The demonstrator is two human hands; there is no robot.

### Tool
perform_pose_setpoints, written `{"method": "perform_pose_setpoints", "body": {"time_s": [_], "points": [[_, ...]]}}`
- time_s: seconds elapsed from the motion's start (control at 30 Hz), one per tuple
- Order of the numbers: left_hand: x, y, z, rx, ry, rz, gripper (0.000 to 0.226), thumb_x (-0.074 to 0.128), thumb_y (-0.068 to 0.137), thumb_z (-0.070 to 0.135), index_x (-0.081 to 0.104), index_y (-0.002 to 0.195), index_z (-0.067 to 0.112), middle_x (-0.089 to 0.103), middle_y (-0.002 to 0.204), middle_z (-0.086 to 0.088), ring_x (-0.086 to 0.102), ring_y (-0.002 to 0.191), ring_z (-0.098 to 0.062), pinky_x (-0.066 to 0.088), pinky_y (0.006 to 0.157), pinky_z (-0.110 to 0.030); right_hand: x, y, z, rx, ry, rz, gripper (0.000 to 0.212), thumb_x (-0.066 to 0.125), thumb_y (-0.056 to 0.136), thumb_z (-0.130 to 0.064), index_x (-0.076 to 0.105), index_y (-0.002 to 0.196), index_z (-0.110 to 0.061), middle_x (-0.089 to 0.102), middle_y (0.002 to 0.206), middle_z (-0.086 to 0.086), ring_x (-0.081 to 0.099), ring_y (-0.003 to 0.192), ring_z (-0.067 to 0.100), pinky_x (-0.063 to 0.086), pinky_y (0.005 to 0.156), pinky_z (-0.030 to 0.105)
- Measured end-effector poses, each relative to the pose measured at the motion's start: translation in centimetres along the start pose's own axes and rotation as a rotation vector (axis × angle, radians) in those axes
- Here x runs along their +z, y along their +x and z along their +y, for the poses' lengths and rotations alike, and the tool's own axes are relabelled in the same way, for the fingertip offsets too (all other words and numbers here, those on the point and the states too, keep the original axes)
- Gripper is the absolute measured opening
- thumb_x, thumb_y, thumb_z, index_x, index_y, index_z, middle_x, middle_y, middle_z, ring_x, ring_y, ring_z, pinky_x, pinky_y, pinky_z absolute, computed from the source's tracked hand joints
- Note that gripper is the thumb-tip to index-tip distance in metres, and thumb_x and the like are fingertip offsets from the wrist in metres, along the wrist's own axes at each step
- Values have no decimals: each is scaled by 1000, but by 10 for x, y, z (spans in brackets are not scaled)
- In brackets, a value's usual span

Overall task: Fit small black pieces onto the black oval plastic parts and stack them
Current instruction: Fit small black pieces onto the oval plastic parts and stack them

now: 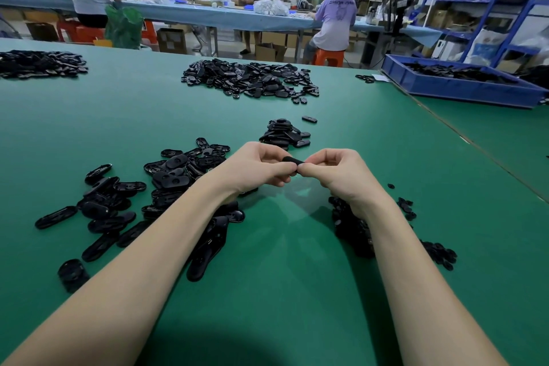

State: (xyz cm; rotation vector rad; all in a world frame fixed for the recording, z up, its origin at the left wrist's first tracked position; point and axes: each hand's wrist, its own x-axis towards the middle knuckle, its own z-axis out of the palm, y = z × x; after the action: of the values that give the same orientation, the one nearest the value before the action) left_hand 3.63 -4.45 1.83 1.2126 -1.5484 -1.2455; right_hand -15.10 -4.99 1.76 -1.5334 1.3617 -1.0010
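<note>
Both hands up over the green table (297,291) now; the left hand (255,168) and the right hand (338,172) pinch one black oval part (292,161) between them, fingers curled round its ends (most of it hidden); loose oval parts (166,184) heaped left, small black pieces (353,226) under the right wrist, a finished stack (282,134) just beyond; far right, a blue bin (457,88) holding more black parts.

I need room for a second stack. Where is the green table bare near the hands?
Bare green table lies between the forearms, bordered left by loose black oval plastic parts and right by small black pieces. Beyond the hands, the stacked ovals crowd it.
</note>
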Motion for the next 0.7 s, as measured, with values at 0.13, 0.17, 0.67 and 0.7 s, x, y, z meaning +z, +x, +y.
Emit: {"method": "perform_pose_setpoints", "body": {"time_s": [0.13, 0.17, 0.67, 0.7], "points": [[1, 0, -1, 5, 28, 28, 6, 70, 92, 7, 75, 91, 10, 71, 76, -6, 65, 69, -10, 55, 68, -18, 2, 1, 2, -9, 11, 17, 15, 84, 81, -24, 70, 74, -20, 58, 54, -18, 45, 43, -3, 33, 43, 9], [2, 1, -1, 6, 27, 38, 6, 70, 92, 8, 75, 90, 10, 71, 76, -6, 65, 69, -11, 55, 68, -19, 2, 2, 2, -13, 7, 23, 15, 84, 81, -24, 70, 74, -20, 58, 54, -18, 45, 43, -2, 33, 43, 9], [7, -2, 0, 173, 49, 110, 21, 70, 93, 8, 68, 113, 12, 71, 74, 1, 67, 74, -11, 59, 74, -25, 1, 0, 2, 79, 220, 23, 10, 81, 83, -26, 71, 81, -23, 73, 73, -9, 40, 48, 8, 32, 44, 16], [2, -3, 1, 202, 110, 104, 23, 71, 92, 10, 68, 114, 15, 73, 77, 2, 66, 75, -10, 59, 75, -26, 1, 0, 1, 98, 252, 28, 10, 81, 84, -26, 72, 86, -23, 76, 79, -7, 40, 48, 8, 32, 44, 17]]}}
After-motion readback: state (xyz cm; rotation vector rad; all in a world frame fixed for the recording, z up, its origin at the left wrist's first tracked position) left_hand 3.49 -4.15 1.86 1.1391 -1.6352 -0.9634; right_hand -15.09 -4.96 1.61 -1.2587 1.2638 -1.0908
